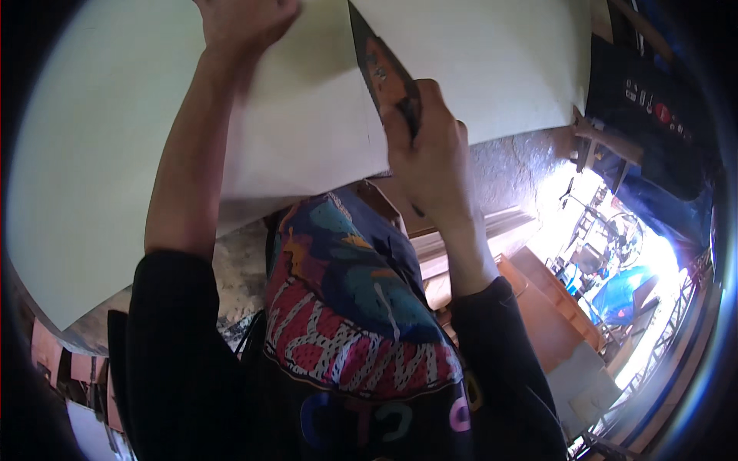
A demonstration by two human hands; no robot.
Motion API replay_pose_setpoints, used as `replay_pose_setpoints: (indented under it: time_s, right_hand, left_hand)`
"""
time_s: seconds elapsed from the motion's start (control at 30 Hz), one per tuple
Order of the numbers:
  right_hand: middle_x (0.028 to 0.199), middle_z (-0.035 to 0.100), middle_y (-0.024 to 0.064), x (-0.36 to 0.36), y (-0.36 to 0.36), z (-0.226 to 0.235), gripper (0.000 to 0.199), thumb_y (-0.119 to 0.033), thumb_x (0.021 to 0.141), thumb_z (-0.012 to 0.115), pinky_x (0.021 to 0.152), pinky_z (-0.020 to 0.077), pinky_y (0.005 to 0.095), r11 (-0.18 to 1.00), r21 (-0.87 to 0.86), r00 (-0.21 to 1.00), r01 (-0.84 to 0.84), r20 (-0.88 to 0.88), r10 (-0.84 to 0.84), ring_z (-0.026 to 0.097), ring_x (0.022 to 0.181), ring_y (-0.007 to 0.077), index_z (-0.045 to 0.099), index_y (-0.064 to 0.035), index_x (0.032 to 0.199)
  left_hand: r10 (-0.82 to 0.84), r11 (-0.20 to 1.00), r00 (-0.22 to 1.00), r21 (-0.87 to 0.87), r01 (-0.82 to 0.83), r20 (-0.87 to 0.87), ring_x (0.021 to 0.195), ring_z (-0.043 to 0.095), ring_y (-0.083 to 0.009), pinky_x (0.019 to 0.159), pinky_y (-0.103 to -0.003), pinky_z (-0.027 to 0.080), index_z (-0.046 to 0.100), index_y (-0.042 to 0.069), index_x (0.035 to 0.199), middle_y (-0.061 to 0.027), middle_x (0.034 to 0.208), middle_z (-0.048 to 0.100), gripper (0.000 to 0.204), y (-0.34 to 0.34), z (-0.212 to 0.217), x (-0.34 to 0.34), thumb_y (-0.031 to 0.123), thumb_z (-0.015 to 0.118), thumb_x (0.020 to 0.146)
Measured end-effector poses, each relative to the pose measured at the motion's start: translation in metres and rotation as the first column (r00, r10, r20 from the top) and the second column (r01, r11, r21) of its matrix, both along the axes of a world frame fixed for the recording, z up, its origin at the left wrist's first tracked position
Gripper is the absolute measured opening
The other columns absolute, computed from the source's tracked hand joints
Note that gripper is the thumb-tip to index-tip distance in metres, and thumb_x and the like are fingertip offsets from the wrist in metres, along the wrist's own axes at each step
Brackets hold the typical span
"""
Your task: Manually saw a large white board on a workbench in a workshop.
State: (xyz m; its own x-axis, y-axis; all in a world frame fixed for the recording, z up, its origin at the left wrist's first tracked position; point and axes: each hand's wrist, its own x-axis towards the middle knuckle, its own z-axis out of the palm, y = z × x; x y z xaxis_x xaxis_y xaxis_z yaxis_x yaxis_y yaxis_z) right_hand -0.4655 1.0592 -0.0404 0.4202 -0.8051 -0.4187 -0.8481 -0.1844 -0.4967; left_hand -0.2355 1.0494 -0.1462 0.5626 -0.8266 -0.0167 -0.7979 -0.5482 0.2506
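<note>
My right hand (430, 157) is wrapped round the orange and black handle of a handsaw (388, 73). Its dark toothed blade runs up and away, leaving the picture at the upper edge. The blade stands at a large off-white sheet (300, 131), and a short thin dark line shows on the sheet just nearer than the teeth. My left hand (247, 21) presses on the sheet left of the saw, thumb out to the side; the top of the picture cuts off its other fingers.
At the right, another person's hand (588, 127) touches the sheet's edge. Below that edge are a rough grey surface (523, 157) and wooden boards (500, 227). Brown panels (542, 300) stand lower right, near bright clutter with a blue thing (626, 296).
</note>
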Motion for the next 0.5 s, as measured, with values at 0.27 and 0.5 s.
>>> replay_pose_setpoints:
  time_s: [0.27,0.5]
  right_hand:
    - [0.096,0.065,0.0291,-0.071,0.082,0.074,0.028,-0.017,0.096,0.057,0.068,0.0542,0.0493,0.999,0.036,1.0,0.013,0.023,-0.014,0.064,0.087,0.0493,0.048,-0.0047,0.119]
    - [0.087,0.065,0.0289,-0.011,0.024,-0.003,0.023,-0.019,0.095,0.055,0.068,0.0508,0.0535,1.0,0.006,1.0,0.021,0.002,-0.022,0.062,0.087,0.0503,0.049,-0.0016,0.11]
  left_hand:
    - [0.034,0.999,0.999,0.029,-0.035,0.031,0.144,0.022,-0.044,0.113,-0.071,0.009,0.041,0.015,0.147,-0.0131,0.157,0.032,0.059,0.011,-0.005,0.001,0.041,0.046,0.095]
    - [0.008,0.999,1.0,-0.032,-0.007,0.02,0.143,0.025,-0.0459,0.111,-0.072,0.011,0.042,0.014,0.146,-0.0142,0.156,0.033,0.059,0.009,-0.005,0.0,0.041,0.047,0.094]
